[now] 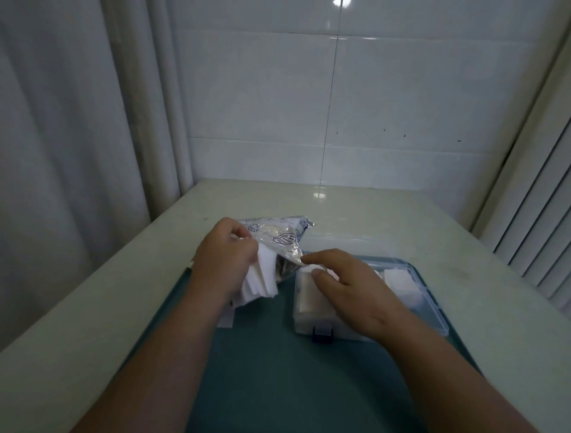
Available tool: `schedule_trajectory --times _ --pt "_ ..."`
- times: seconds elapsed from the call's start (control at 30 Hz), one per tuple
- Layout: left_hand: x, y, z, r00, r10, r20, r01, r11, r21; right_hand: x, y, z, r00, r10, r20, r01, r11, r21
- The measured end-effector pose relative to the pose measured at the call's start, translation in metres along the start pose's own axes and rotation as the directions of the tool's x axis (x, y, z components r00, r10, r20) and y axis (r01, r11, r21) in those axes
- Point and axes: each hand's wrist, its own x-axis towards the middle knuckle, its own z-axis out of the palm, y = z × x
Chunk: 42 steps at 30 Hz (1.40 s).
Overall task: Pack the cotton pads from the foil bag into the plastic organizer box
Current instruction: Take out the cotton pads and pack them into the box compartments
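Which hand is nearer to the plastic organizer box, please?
Right. The right hand is over the plastic organizer box, pinching a cotton pad; the left hand is off to its left, gripping the foil bag.

A glossy white tiled wall rose behind the pale cream worktop and caught a glint of lamp light near its top. A pale pleated curtain hung at the left, white slatted blinds at the right. A teal mat covered the worktop's near part.
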Motion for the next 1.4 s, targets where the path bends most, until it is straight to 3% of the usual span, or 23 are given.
schedule_trajectory --times 0.07,0.27,0.43,0.63,0.93,1.17,1.3,1.4 --pt "-0.001 0.003 0.002 0.998 -0.027 0.056 0.035 0.989 -0.143 0.000 -0.001 0.000 0.999 0.024 -0.042 -0.022 0.999 0.039" --pt "-0.006 0.003 0.008 0.976 -0.008 0.216 0.076 0.948 -0.309 -0.001 -0.004 -0.003 0.981 0.106 -0.161 -0.064 0.967 0.246" --pt "-0.007 -0.006 0.015 0.935 0.104 0.338 0.028 0.931 -0.364 -0.003 -0.012 -0.009 0.976 0.208 -0.065 -0.156 0.875 0.459" --pt "-0.006 -0.007 0.021 0.905 0.052 0.422 0.152 0.887 -0.436 -0.001 -0.016 -0.012 0.965 0.257 -0.048 -0.206 0.861 0.465" --pt "-0.003 -0.008 0.024 0.925 -0.019 0.379 0.226 0.830 -0.511 -0.001 -0.013 -0.015 0.951 0.306 -0.042 -0.249 0.840 0.482" --pt "0.000 -0.009 0.025 0.957 -0.036 0.289 0.186 0.839 -0.512 -0.001 -0.008 -0.021 0.934 0.354 -0.045 -0.235 0.705 0.669" --pt "-0.003 -0.009 0.026 0.958 -0.008 0.288 0.141 0.883 -0.447 -0.001 -0.007 -0.022 0.942 0.334 0.031 -0.203 0.492 0.847" --pt "-0.007 -0.007 0.027 0.947 0.028 0.319 0.112 0.904 -0.413 0.000 -0.007 -0.021 0.947 0.317 0.054 -0.204 0.461 0.864"
